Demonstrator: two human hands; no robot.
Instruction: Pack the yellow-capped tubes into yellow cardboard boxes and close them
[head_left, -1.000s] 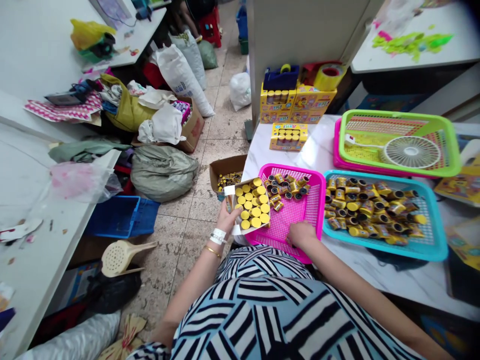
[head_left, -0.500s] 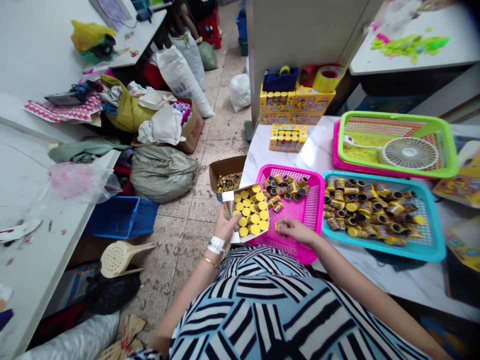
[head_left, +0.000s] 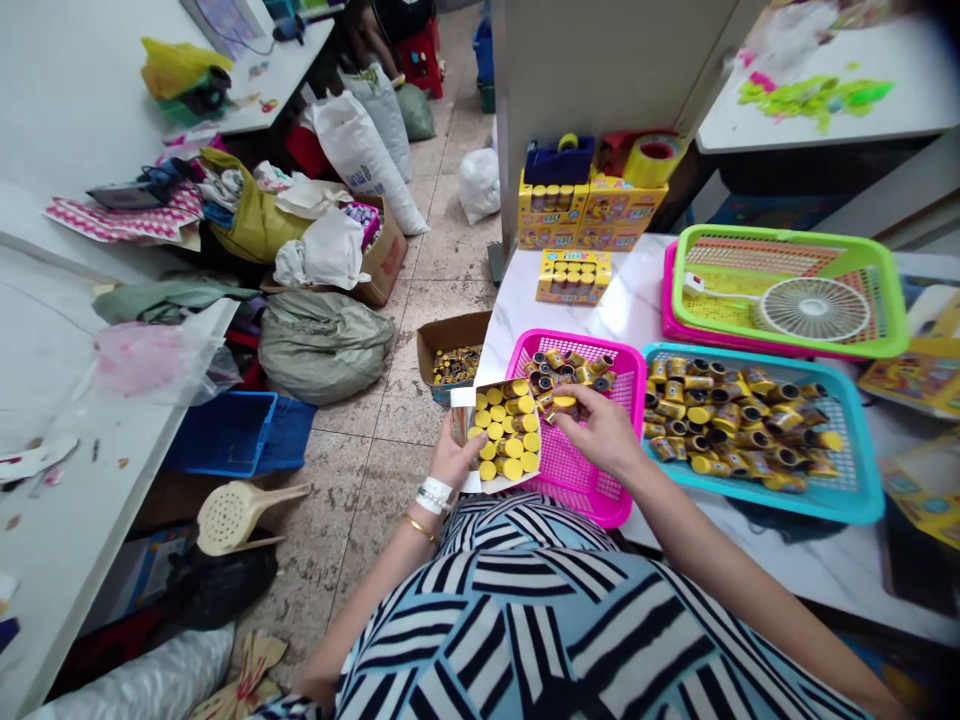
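Note:
My left hand (head_left: pixel 453 462) is closed on the side of an open cardboard box (head_left: pixel 463 400), tilted toward me. Yellow-capped small cylinders (head_left: pixel 512 446) stand packed inside it. Over the pink basket (head_left: pixel 639 400), my right hand (head_left: pixel 602 430) pinches one small cylinder with a yellow end (head_left: pixel 564 403) between thumb and fingers. Loose cylinders with dark ends (head_left: pixel 546 372) lie in the far part of that basket, partly hidden by the box and my hand. Beside it, a blue basket (head_left: pixel 862 470) holds many more of the same cylinders.
A green basket (head_left: pixel 892 290) with a white handheld fan (head_left: pixel 814 307) sits behind the blue one. Yellow display boxes (head_left: pixel 574 280) and a tape dispenser (head_left: pixel 559 165) stand at the table's back. On the floor are a carton (head_left: pixel 431 350), sacks (head_left: pixel 367 155) and a plastic stool (head_left: pixel 232 515).
My right hand has moved away from me and slightly left, from the near part of the pink basket toward the loose cylinders. My left hand still holds the box, nearly unmoved.

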